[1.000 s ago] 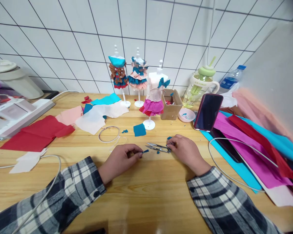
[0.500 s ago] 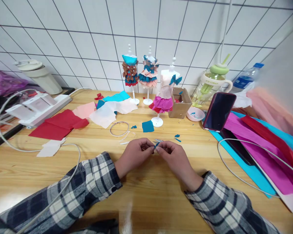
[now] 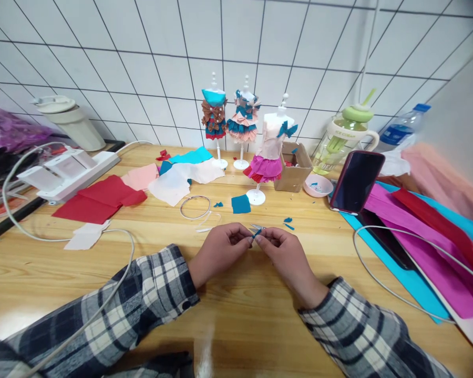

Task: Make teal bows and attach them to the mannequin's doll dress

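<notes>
At the table's middle, my left hand (image 3: 225, 251) and my right hand (image 3: 290, 256) meet fingertip to fingertip. Both are closed in a pinch on a small teal crepe paper piece (image 3: 256, 233), mostly covered by the fingers. Just behind it lie scissors (image 3: 255, 228), only their metal tips showing. Beyond the hands is a teal paper square (image 3: 240, 204), with small teal scraps (image 3: 288, 220) to its right. A wire coil (image 3: 195, 207) is on the left. Farther back stands a mini dress form (image 3: 271, 136) in a pink paper dress with a teal bow.
Two more dressed forms (image 3: 242, 118) stand behind. Around them are a cardboard box (image 3: 294, 181), a pink bowl (image 3: 318, 192), a propped phone (image 3: 357, 181) and a green-lidded bottle (image 3: 345, 134). Red paper (image 3: 98, 199) and a power strip (image 3: 79, 176) lie left; coloured sheets (image 3: 429, 252) right.
The view has shifted slightly, so the things on the table appear a little farther right. My hands keep their pinch on the teal paper piece, with barely any movement.
</notes>
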Available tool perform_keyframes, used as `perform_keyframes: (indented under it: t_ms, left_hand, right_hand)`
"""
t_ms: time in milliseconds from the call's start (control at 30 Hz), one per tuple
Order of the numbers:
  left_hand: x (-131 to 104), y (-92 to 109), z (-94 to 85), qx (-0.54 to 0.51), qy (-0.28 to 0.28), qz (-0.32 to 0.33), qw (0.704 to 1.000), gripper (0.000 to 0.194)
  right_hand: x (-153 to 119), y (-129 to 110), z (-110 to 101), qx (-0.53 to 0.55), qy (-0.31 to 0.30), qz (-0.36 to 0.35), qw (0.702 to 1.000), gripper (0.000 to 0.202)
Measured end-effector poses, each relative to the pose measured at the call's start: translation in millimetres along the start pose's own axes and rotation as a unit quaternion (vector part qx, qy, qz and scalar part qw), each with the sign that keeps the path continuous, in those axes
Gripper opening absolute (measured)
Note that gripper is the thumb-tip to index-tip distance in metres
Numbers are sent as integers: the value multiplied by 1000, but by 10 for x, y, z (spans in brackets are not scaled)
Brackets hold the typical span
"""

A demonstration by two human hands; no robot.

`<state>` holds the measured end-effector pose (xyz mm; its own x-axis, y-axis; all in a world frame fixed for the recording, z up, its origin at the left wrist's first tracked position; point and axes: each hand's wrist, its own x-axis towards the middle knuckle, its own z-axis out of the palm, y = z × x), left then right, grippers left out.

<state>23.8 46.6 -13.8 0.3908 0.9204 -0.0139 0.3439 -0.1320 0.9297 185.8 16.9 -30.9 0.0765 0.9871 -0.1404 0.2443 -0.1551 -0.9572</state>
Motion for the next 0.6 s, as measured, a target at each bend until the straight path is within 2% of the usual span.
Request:
perform_keyframes:
  t_ms: [300,467,600]
  left_hand:
    - [-13,25,-38,35,-22,48,998,17]
    - [15,-7,-59,4,-19,20,1000,19]
    - [45,-74,-79,-45,-20,4,999,21]
  right_hand:
    - [-17,-21,28,-4,18,-11,1000,18]
    - [-36,-50,23,12,4,-13,1000,21]
    - [-47,-33,7,78,12,-11,997,31]
